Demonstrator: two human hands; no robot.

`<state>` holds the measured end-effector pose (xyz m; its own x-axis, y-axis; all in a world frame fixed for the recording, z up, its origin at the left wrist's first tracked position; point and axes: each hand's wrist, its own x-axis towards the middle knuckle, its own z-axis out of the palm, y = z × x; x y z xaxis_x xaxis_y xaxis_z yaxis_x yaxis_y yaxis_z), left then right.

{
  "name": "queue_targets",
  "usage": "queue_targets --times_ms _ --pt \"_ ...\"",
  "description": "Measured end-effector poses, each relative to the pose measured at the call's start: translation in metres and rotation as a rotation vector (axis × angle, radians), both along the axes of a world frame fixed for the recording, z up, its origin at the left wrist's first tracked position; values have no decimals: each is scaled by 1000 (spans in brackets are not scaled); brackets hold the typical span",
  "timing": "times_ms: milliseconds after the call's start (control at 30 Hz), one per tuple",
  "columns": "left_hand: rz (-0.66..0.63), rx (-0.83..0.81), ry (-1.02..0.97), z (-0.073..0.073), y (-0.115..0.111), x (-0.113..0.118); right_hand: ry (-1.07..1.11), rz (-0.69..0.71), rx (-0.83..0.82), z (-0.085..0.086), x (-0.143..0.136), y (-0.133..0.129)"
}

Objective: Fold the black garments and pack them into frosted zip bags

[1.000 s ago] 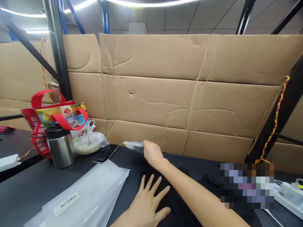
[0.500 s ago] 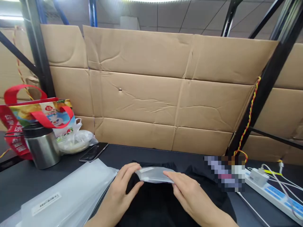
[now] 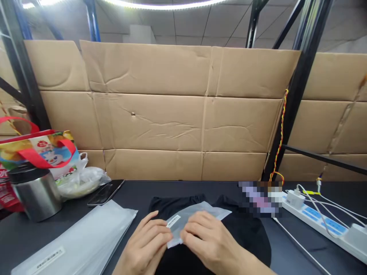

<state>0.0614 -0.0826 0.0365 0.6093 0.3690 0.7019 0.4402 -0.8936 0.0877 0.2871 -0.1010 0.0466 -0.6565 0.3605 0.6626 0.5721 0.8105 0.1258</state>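
Observation:
A translucent plastic bag (image 3: 202, 208) with a small barcode label lies between my hands, over a black garment (image 3: 252, 236). My left hand (image 3: 147, 240) is closed on the bag's left edge, near the label. My right hand (image 3: 210, 240) pinches its near edge, with fingers curled and covering the middle. The garment is spread on the dark table below, partly hidden by my hands and the bag. To the left of my left hand lies a stack of similar translucent bags (image 3: 83, 233), the top one bearing a barcode label.
At the left stand a steel thermos (image 3: 37, 194) and a colourful bag with red handles (image 3: 57, 152). A knotted plastic bag (image 3: 86, 181) and a phone (image 3: 106, 193) are beside them. On the right runs a power strip (image 3: 318, 221) with white cables. Cardboard (image 3: 160, 122) walls the back.
The bag has turned and tipped from nearly edge-on to show its label and broad face. My right hand has moved left and closed on the near edge. The view has shifted right.

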Motion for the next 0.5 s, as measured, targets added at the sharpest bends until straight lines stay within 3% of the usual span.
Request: queue_targets --times_ms 233,500 --pt "46 10 -16 -3 5 -8 110 -233 -119 0 78 -4" --pt "51 23 12 -4 4 -5 109 -300 -154 -7 96 -4"
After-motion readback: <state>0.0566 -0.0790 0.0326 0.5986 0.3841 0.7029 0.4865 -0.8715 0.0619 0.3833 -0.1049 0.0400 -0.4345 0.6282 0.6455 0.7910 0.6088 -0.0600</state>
